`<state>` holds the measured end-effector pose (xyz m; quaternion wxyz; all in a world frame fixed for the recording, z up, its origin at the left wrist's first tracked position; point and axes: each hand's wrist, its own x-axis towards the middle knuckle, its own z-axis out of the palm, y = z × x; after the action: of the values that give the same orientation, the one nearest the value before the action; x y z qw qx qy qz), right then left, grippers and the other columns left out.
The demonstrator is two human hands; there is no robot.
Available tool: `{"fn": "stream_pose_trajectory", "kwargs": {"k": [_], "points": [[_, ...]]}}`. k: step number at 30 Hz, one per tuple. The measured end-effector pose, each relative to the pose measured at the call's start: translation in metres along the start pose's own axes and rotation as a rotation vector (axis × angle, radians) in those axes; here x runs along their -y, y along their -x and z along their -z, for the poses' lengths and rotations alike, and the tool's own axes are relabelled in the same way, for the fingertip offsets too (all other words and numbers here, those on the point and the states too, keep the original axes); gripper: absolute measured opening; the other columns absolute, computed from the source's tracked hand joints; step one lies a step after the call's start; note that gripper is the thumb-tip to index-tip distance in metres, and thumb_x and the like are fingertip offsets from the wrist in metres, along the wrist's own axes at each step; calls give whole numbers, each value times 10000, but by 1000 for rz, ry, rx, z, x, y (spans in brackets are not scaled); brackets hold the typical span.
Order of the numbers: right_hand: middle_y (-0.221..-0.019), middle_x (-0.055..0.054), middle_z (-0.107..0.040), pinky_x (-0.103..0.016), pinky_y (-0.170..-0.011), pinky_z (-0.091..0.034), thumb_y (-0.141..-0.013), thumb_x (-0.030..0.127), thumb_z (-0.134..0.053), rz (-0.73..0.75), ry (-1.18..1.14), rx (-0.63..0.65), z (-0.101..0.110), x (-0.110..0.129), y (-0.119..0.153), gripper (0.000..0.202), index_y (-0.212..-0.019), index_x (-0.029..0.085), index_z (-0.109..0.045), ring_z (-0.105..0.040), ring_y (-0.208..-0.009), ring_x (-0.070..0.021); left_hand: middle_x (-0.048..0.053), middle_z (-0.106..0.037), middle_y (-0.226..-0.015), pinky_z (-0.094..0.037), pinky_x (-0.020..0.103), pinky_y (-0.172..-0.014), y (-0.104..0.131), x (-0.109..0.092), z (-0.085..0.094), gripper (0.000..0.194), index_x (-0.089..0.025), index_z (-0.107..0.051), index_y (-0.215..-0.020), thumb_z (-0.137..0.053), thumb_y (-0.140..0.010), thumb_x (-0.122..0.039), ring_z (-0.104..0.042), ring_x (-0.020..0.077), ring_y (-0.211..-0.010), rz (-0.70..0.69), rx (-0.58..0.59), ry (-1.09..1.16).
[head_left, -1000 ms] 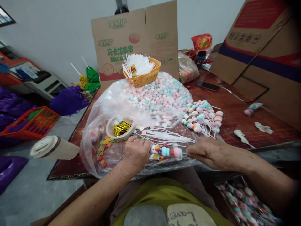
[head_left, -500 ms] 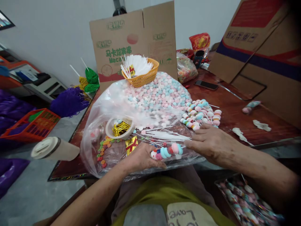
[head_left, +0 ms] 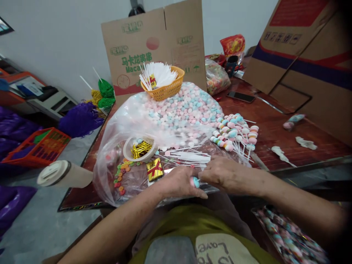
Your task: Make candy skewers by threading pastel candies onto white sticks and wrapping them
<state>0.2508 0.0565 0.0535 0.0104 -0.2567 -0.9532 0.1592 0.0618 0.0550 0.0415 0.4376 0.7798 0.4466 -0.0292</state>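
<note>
Low over the front table edge, my left hand [head_left: 181,181] is closed around a marshmallow skewer [head_left: 195,182]; only a blue and pink end shows past its fingers. My right hand [head_left: 220,173] is bent against that end, its fingertips curled, and what they pinch is hidden. Just behind the hands lie loose white sticks [head_left: 189,157]. A gold packet of twist ties [head_left: 154,169] lies left of my left hand, near a white bowl [head_left: 126,151] with gold ties in it. Finished marshmallow skewers [head_left: 235,132] are piled beyond my right hand.
A large clear bag of marshmallows [head_left: 181,110] covers mid-table, with a yellow basket [head_left: 167,90] of sticks on it. Coloured rings [head_left: 120,176] lie at left. A lidded cup [head_left: 68,174] stands at the left edge. Cardboard boxes [head_left: 156,40] and a phone [head_left: 241,96] are behind.
My right hand has moved left from beside the skewer pile to the skewer's end. The skewer, mostly visible before, is now largely covered by my hands.
</note>
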Motion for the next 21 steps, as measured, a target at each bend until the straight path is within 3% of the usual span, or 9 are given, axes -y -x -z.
{"fn": "stream_pose_trajectory", "kwargs": {"k": [3,7,10,12,14,17,21], "points": [[-554,1,-533,-258,-509,-179,-779,172,-489,-81,8,17,-13,-6,-10,130,-723,158,-606,-362,-500,-106,-50,-568,-582,-388,222,-497,-5,5,1,520,-198,-603,-1037,-681,-614,-492,-520,138,-516,45,49,120],[-545,27,-446,-230,-504,-190,-877,259,-381,-121,-113,-48,-17,-20,-4,297,-663,157,-559,-329,-506,-90,35,-650,-931,-439,264,-684,8,18,14,682,-193,-536,-1118,-747,-537,-480,-591,212,-813,-83,-100,-51],[-542,35,-391,-221,-499,-194,-915,327,-321,-164,-177,-43,-11,-26,5,379,-644,157,-523,-327,-505,-86,62,-652,-918,-424,295,-711,21,28,15,446,-186,-566,-995,-683,-644,-437,-588,237,-833,30,-161,-335],[-542,35,-394,-227,-500,-192,-913,317,-327,-162,-160,-33,-7,-27,9,368,-639,159,-517,-329,-503,-86,48,-644,-849,-417,281,-688,25,33,12,265,-182,-566,-940,-569,-759,-375,-582,207,-776,102,-179,-341],[-557,24,-442,-241,-517,-200,-893,260,-358,-121,-72,-36,-2,-25,12,322,-635,162,-524,-346,-521,-95,24,-622,-836,-414,251,-674,26,37,12,244,-176,-560,-944,-544,-776,-353,-558,173,-756,54,-90,-141],[-609,-6,-531,-281,-596,-232,-864,157,-380,-9,173,-132,5,-16,14,239,-711,173,-564,-394,-589,-128,-16,-580,-787,-407,218,-645,24,41,17,324,-162,-567,-914,-641,-686,-380,-512,136,-717,-81,180,237],[-625,-27,-561,-328,-680,-237,-877,165,-404,103,400,-270,10,-3,9,180,-883,173,-584,-425,-653,-167,-40,-513,-628,-386,219,-551,21,40,20,315,-160,-552,-733,-717,-591,-387,-463,108,-575,-56,361,424]]}}
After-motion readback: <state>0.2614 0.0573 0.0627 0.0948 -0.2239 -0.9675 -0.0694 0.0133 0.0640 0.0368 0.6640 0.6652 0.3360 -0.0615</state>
